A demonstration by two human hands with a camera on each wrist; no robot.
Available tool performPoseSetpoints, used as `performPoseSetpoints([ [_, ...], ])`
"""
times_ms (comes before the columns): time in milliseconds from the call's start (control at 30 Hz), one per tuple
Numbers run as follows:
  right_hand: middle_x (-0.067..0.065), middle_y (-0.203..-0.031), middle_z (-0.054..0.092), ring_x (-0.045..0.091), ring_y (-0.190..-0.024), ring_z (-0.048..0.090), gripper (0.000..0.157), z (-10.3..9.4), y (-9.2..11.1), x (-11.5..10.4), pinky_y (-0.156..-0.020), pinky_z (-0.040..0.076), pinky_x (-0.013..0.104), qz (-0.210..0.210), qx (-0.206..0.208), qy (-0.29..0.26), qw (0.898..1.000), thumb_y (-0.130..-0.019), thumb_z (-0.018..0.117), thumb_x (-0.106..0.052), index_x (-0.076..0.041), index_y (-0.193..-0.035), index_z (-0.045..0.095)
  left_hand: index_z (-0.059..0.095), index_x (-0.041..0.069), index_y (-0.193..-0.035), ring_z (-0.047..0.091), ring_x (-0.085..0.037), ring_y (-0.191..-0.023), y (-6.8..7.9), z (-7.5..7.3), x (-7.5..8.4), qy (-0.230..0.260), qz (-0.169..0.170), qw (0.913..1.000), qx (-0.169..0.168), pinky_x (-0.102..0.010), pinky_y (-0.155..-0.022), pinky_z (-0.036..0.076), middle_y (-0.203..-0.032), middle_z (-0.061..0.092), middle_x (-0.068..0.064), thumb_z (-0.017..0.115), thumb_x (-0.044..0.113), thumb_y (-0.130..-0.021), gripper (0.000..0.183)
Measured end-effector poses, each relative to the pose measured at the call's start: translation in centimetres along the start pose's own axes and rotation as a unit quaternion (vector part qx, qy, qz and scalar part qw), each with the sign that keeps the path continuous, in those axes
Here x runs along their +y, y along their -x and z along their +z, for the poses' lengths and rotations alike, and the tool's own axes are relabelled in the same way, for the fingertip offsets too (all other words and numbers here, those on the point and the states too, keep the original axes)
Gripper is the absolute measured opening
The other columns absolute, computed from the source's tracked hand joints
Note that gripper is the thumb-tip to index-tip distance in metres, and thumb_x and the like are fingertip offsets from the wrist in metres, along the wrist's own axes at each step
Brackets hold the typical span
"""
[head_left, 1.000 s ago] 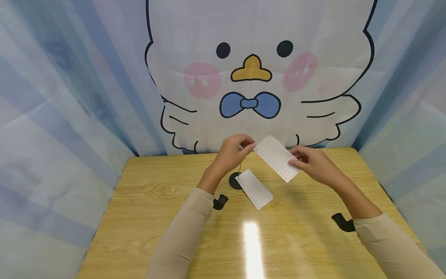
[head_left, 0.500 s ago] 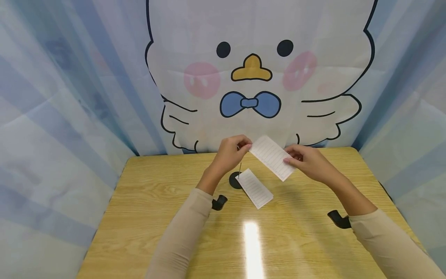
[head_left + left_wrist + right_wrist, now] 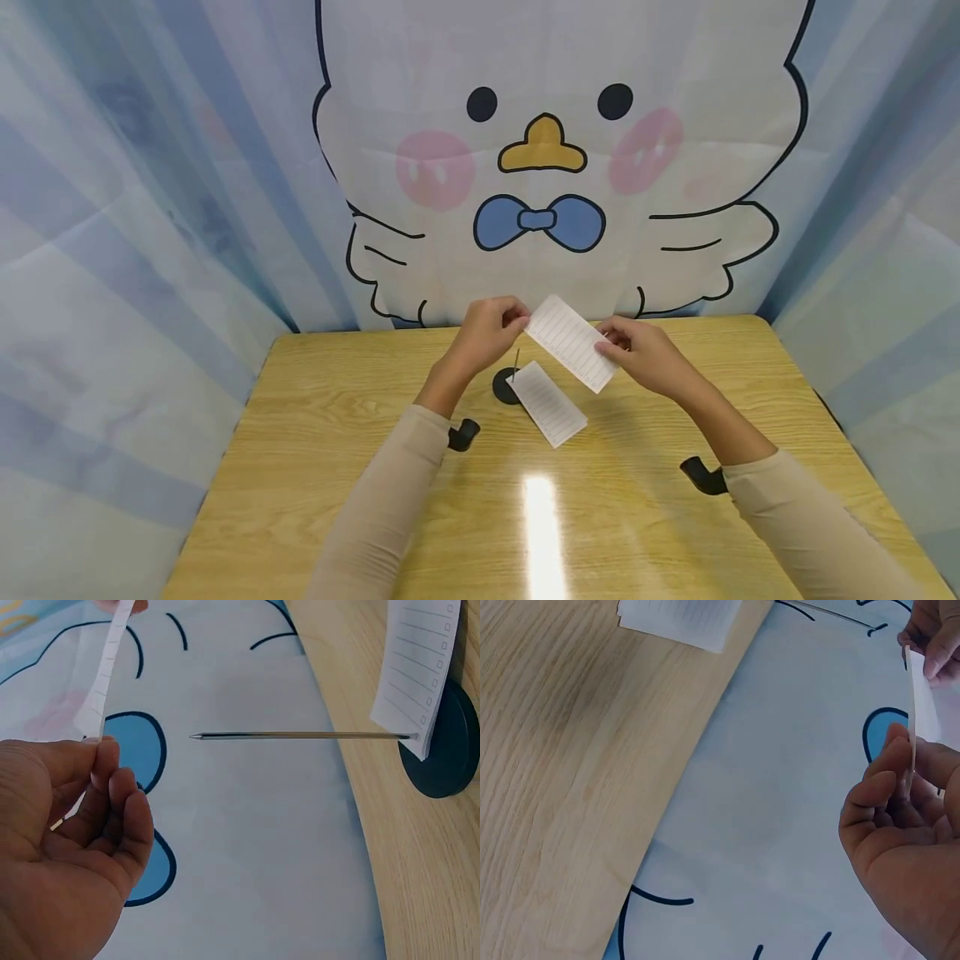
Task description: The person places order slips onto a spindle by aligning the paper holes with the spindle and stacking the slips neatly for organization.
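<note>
Both hands hold a white lined slip of paper (image 3: 567, 342) above the table, tilted, with small checkboxes along one edge. My left hand (image 3: 486, 335) pinches its left corner between thumb and forefinger. At the opposite end, my right hand (image 3: 647, 357) pinches it between thumb and fingers. Below stands a bill spike: an upright metal rod (image 3: 292, 736) with a bare pointed tip, on a round black base (image 3: 504, 387). More lined slips (image 3: 547, 406) are pierced at one corner and lie low on the rod at the base. The held slip is off to the side of the tip.
The wooden table (image 3: 322, 467) carries the spike toward its back edge. Behind it hangs a curtain (image 3: 540, 283) printed with a cartoon bird, and more curtain closes in both sides. Black curved pieces (image 3: 465, 435) stick out by both wrists.
Both hands have moved left with the held slip, the right hand farther than the left. The spike and its pierced slips have stayed in place.
</note>
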State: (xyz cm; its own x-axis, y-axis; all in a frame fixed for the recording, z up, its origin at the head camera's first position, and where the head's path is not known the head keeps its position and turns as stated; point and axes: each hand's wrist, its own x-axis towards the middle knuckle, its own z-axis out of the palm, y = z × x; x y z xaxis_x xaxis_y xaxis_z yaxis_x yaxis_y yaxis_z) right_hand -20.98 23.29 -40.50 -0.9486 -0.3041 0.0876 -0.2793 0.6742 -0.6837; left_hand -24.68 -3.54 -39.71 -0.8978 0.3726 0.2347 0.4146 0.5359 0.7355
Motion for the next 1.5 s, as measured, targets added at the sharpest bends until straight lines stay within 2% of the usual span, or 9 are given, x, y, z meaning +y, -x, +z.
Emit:
performPoseSetpoints([
  [267, 0.012, -0.096, 0.070, 0.018, -0.079, 0.064, 0.019, 1.6, -0.1, 0.5, -0.065, 0.052, 0.025, 0.025, 0.002, -0.017, 1.000, -0.103, 0.064, -0.011, 0.001, -0.117, 0.067, 0.075, 0.006, -0.102, 0.059, -0.017, -0.079, 0.2, 0.1, -1.0, -0.012, -0.028, 0.9995, -0.013, -0.026, -0.069, 0.050, -0.091, 0.071, -0.005, 0.066, 0.013, -0.102, 0.011],
  [667, 0.011, -0.097, 0.070, 0.018, -0.081, 0.064, 0.021, 2.7, 0.1, 1.0, -0.068, 0.052, 0.027, 0.043, -0.002, -0.023, 0.999, -0.103, 0.065, -0.013, -0.001, -0.120, 0.068, 0.076, 0.005, -0.101, 0.062, -0.017, -0.082, 0.5, 0.7, -2.2, -0.014, -0.047, 0.9985, -0.025, -0.027, -0.073, 0.052, -0.092, 0.072, -0.006, 0.067, 0.012, -0.101, 0.012],
  [1033, 0.012, -0.096, 0.070, 0.017, -0.079, 0.064, 0.020, 3.0, 0.1, 1.2, -0.066, 0.052, 0.026, 0.051, -0.006, -0.028, 0.998, -0.103, 0.065, -0.011, -0.001, -0.119, 0.067, 0.076, 0.005, -0.103, 0.062, -0.017, -0.081, 0.7, 1.1, -2.7, -0.014, -0.049, 0.9982, -0.030, -0.026, -0.072, 0.052, -0.092, 0.072, -0.005, 0.067, 0.013, -0.102, 0.012],
  [1300, 0.013, -0.096, 0.071, 0.016, -0.080, 0.064, 0.020, 3.1, 0.1, 1.4, -0.066, 0.051, 0.025, 0.041, -0.001, -0.025, 0.999, -0.102, 0.066, -0.011, 0.000, -0.117, 0.068, 0.076, 0.005, -0.103, 0.061, -0.017, -0.080, 0.9, 1.4, -2.9, -0.013, -0.051, 0.9981, -0.032, -0.026, -0.071, 0.052, -0.091, 0.071, -0.005, 0.066, 0.013, -0.102, 0.012],
  [1500, 0.013, -0.097, 0.071, 0.017, -0.081, 0.065, 0.020, 3.2, 0.0, 1.6, -0.067, 0.051, 0.025, 0.045, -0.002, -0.021, 0.999, -0.102, 0.066, -0.012, 0.000, -0.118, 0.068, 0.076, 0.006, -0.104, 0.062, -0.016, -0.081, 1.1, 1.6, -3.1, -0.012, -0.050, 0.9984, -0.023, -0.027, -0.072, 0.052, -0.092, 0.072, -0.004, 0.067, 0.014, -0.102, 0.013],
])
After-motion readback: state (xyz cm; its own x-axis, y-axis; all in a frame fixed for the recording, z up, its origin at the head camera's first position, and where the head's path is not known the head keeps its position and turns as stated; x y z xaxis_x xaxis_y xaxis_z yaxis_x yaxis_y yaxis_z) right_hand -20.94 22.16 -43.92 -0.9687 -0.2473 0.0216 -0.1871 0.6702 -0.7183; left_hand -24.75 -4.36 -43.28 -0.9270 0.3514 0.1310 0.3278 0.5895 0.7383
